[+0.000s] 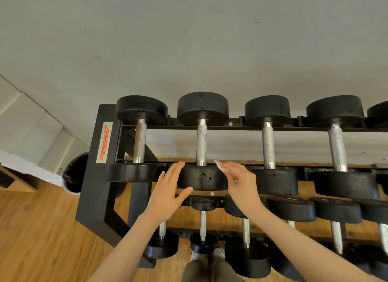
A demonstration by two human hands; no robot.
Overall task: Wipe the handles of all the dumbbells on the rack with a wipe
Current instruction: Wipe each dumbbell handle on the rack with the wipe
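Pinching a small white wipe (220, 166), the right hand (241, 181) hovers at the near head of the second dumbbell (202, 143) on the rack (94, 155) — the left hand (170, 189), fingers straight and holding nothing, lies against that head's left side.

A red "LifeFitness" label (104, 142) runs along the rack's (92, 176) black end post.
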